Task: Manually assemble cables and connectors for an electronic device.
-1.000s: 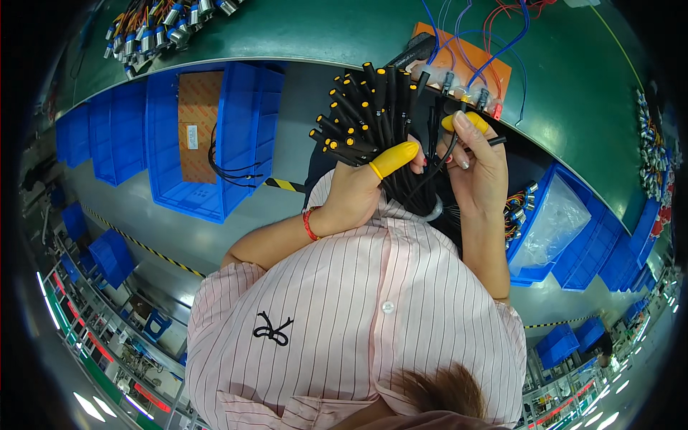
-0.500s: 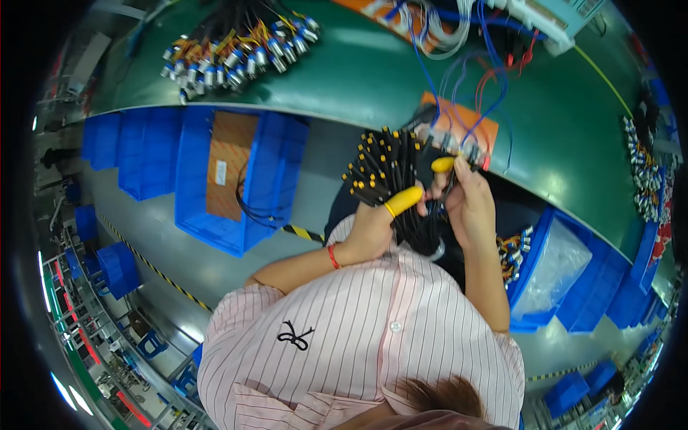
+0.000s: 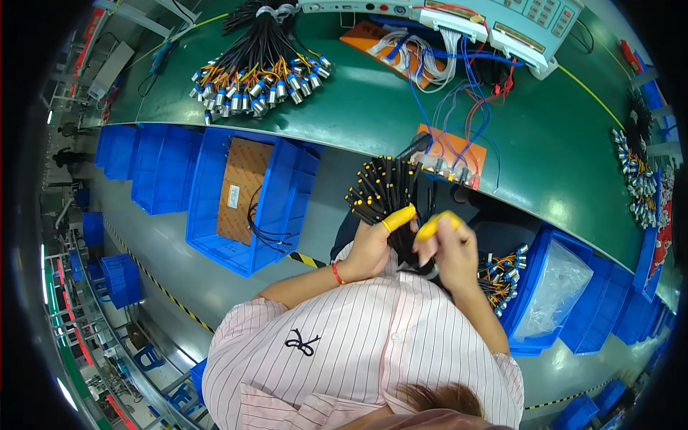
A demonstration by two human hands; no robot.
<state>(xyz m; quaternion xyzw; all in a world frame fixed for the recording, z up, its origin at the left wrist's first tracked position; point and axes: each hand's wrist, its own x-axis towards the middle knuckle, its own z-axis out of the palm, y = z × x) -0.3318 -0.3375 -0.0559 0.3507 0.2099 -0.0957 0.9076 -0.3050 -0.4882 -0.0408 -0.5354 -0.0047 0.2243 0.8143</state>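
Note:
My left hand [image 3: 369, 247], a yellow cot on its thumb, is closed round a thick bundle of black cables [image 3: 383, 186] with yellow-tipped ends. The bundle fans up and left in front of my striped shirt. Close against its right side is my right hand [image 3: 450, 251], yellow cots on its fingers. Its fingers are curled together and a little blurred; what they pinch, if anything, is hidden. Above my hands, an orange board [image 3: 453, 149] with a row of metal connectors [image 3: 450, 170] sits at the table edge, blue and red wires running from it.
On the green table [image 3: 344, 86] lies another cable bundle with silver-and-blue connectors [image 3: 261, 89]. A light-blue test instrument [image 3: 534, 25] stands at the back. Blue bins [image 3: 301, 193] line the table's front on the left, and a bin with clear plastic [image 3: 555, 287] is on the right, beside more connector ends [image 3: 505, 276].
My right hand has come down from the connectors on the orange board to the right side of the bundle. My left hand keeps its hold. The view has shifted, showing more of the table's back.

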